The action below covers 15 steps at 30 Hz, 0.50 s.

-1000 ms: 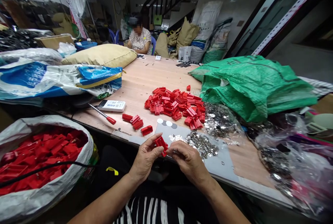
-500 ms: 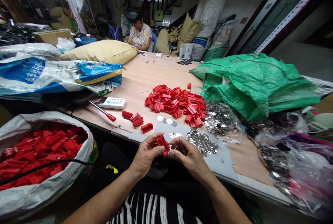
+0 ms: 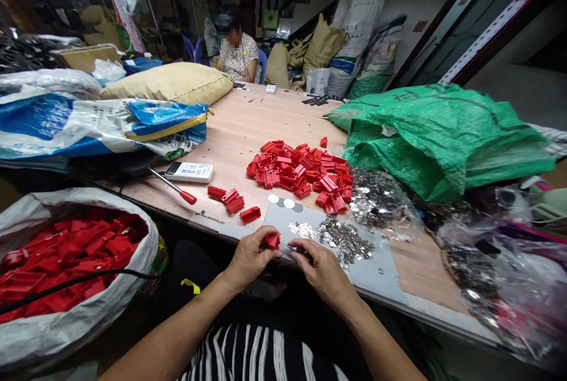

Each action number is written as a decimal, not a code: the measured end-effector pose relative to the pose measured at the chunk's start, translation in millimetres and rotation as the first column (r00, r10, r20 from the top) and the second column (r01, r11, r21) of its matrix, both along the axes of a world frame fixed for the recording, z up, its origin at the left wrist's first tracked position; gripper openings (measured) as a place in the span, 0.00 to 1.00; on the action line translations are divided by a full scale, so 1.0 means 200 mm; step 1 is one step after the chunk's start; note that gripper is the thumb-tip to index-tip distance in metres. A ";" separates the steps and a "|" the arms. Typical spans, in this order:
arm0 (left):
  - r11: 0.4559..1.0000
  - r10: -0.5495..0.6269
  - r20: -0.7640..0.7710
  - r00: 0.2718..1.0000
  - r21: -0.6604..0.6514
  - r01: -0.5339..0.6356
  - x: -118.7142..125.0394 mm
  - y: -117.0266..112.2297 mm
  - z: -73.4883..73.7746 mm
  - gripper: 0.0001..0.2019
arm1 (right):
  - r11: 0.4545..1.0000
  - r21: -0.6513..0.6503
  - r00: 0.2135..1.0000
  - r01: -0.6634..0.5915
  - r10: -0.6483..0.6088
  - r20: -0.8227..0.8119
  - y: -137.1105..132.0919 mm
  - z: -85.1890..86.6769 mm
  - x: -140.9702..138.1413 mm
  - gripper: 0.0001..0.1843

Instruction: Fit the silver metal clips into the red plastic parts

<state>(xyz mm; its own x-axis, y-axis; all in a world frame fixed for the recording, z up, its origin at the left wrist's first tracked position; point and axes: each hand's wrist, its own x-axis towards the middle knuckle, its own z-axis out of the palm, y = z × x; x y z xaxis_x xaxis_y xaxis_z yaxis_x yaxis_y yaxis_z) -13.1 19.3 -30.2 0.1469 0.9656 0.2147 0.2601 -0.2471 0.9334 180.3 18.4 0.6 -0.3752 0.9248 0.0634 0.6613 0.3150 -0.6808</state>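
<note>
A red plastic part (image 3: 273, 241) is pinched between the thumb and fingers of my left hand (image 3: 247, 258), end towards me, just over the table's front edge. Close to its right, my right hand (image 3: 319, 267) has thumb and forefinger pressed on a small thin metal piece (image 3: 289, 246), whose exact shape is too small to make out. A narrow gap separates the two hands. Beyond them, a grey sheet (image 3: 277, 215) carries small flat metal pieces (image 3: 348, 239) in a heap. Behind lies a pile of red plastic parts (image 3: 296, 168), with several stray ones (image 3: 230, 199) to the left.
An open white sack (image 3: 144, 274) of red parts stands at the left. A red-handled tool (image 3: 186, 196) and a white device (image 3: 195, 172) lie nearby. Green sacking (image 3: 438, 139) and a clear bag of metal pieces (image 3: 381, 198) are at the right. Another person (image 3: 239, 53) sits across the table.
The red part has turned in my left hand, from its long side showing to its end showing. My right fingers have come forward with the thin metal piece in view.
</note>
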 end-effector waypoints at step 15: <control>0.994 -0.045 -0.102 0.994 0.096 0.055 -0.01 0.02 -0.03 0.20 | 0.997 0.027 0.995 -0.075 0.073 0.072 0.02 0.00 0.00 0.11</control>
<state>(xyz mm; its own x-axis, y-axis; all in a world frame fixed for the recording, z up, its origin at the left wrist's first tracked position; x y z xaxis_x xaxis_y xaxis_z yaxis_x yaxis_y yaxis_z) -14.9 23.6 -35.6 0.2203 0.9312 0.2904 0.3357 -0.3519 0.8738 179.7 22.8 1.4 -0.4469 0.8925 0.0616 0.6816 0.3843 -0.6227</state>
